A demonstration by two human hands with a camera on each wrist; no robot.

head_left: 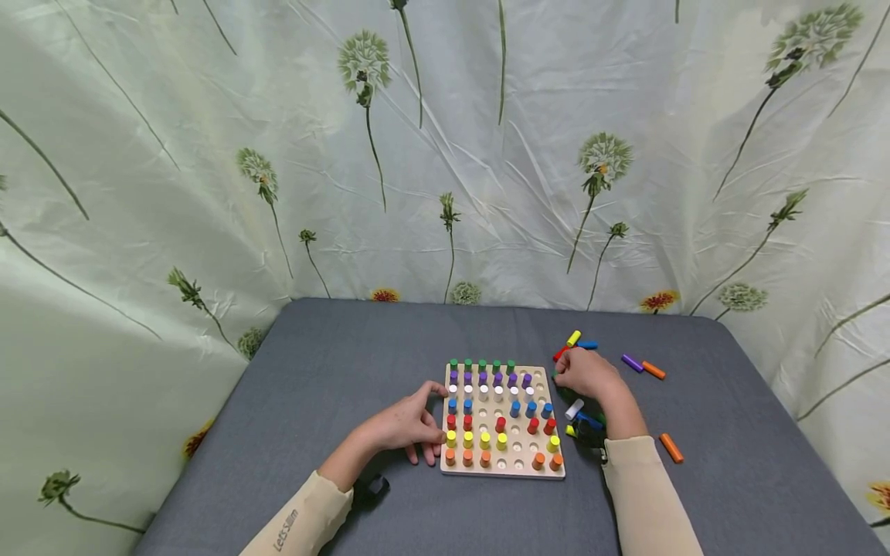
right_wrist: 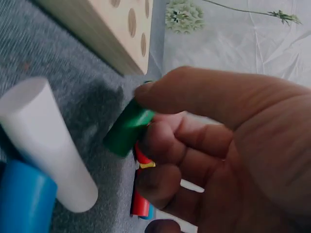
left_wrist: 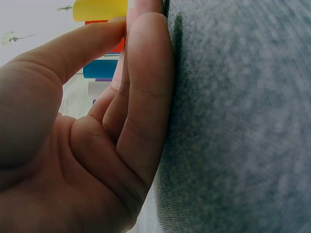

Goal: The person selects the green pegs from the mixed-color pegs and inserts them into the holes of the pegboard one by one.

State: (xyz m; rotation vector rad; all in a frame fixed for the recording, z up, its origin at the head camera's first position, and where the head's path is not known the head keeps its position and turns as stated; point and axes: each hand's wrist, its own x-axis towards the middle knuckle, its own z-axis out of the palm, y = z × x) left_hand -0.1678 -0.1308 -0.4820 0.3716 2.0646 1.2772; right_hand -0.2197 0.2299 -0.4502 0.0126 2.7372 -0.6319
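Pinching a green peg [right_wrist: 127,130] in my right hand [head_left: 587,376], I am steadying the pegboard [head_left: 516,462] with relaxed left fingers [head_left: 431,401], next needing an empty green-row hole.

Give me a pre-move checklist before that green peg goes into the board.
1. Right hand pinches green peg: ok.
2. Left hand steadies board at its left edge: ok.
3. Green row at the far edge has free holes on the right: ok.
4. Peg lifted off the table: cannot tell.
5. White peg and blue peg lie apart from the grip: ok.
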